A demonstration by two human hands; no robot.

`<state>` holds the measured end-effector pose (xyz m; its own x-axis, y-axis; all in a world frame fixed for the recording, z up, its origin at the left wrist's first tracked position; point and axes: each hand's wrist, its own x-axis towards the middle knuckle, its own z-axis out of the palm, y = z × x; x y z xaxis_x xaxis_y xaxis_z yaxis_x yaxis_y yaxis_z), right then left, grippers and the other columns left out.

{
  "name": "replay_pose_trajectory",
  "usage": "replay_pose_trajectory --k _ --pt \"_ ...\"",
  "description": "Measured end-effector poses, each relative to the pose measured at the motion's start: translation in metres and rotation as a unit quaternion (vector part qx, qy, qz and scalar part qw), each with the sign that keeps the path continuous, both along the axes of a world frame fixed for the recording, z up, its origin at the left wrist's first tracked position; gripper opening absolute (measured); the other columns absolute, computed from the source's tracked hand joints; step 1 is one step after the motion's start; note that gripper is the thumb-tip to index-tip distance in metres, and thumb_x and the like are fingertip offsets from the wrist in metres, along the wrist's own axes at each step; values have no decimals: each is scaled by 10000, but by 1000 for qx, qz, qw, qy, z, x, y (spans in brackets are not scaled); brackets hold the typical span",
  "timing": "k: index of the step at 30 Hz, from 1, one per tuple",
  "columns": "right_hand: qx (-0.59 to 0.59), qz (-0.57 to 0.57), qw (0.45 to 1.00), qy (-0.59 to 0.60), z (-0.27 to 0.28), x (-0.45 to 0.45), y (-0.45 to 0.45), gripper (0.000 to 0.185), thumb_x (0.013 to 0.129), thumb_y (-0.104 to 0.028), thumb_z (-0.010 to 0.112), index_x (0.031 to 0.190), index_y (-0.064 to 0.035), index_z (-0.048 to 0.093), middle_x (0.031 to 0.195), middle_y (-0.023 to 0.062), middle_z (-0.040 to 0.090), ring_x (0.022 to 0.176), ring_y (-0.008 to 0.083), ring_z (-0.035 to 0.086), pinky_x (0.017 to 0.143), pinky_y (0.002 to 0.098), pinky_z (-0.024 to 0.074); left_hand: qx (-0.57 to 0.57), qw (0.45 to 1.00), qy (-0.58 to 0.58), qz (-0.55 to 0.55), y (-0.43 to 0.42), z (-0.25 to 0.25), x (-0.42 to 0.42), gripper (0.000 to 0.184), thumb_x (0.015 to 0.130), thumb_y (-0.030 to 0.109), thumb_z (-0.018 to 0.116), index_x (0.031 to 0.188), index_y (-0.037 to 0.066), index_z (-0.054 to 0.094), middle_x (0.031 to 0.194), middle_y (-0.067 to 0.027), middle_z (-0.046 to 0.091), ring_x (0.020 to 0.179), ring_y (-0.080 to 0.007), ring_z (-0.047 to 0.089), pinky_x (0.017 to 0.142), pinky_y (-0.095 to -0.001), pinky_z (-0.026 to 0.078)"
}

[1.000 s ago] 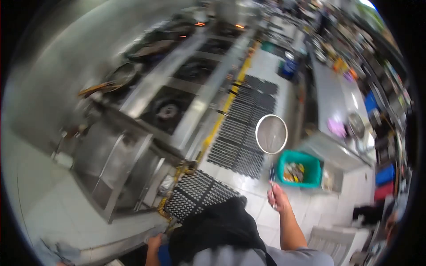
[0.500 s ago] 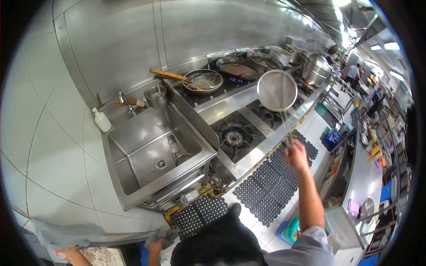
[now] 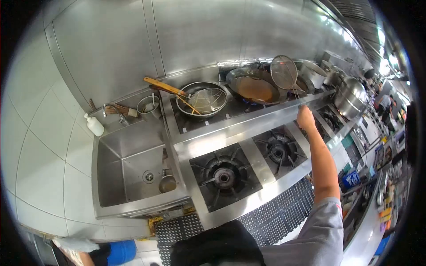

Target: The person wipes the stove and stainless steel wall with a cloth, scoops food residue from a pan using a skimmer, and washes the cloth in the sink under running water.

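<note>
My right hand (image 3: pixel 305 117) is closed round the handle of a round mesh strainer (image 3: pixel 284 72). My right arm is stretched forward over the stove. The strainer is raised at the back row of burners, overlapping in view the wok (image 3: pixel 255 88) of brown liquid and another pan to its right. Whether it touches either one cannot be told. A wire skimmer (image 3: pixel 207 100) and a utensil with a wooden handle (image 3: pixel 162 85) lie across a pan (image 3: pixel 180 105) to the left. My left hand is not in view.
A steel sink (image 3: pixel 108 170) with a small pot inside stands left of the front burners (image 3: pixel 224 177). Large steamer pots (image 3: pixel 350 98) are at the right. A person's forearm (image 3: pixel 84 258) and pale cloth (image 3: pixel 73 244) show at lower left, beside a blue container (image 3: pixel 122 252).
My view has turned toward the stove. My right hand and the strainer have moved from above the floor mats to the back burners. The other person's hand near the cloth is no longer visible.
</note>
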<state>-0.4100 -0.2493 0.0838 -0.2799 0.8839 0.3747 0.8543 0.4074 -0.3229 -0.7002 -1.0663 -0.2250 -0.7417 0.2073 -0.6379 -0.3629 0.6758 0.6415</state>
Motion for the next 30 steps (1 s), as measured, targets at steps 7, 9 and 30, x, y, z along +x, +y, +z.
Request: replay_pose_trajectory --k 7,9,30 --pt "-25 -34 990 -135 18 -21 72 253 864 -122 408 1050 36 474 1017 289 610 984 430 588 853 472 473 18 999 -17 38 61 14 66 415 829 321 570 1165 78 580 1139 -133 588 1032 -248 555 883 -378 436" --pt "-41 -27 989 -142 11 -23 87 250 870 -129 403 1044 34 480 1027 287 607 994 424 587 855 470 472 19 999 -19 47 67 17 79 422 833 328 564 1173 79 573 1151 -133 580 1043 -250 548 889 -382 432" --pt "-441 80 891 76 6 -70 81 196 845 -88 542 662 -21 528 518 49 497 362 117 407 326 280 249 131 983 -60 112 36 -2 130 502 875 402 502 1263 83 493 1275 -131 494 1157 -274 465 952 -422 390"
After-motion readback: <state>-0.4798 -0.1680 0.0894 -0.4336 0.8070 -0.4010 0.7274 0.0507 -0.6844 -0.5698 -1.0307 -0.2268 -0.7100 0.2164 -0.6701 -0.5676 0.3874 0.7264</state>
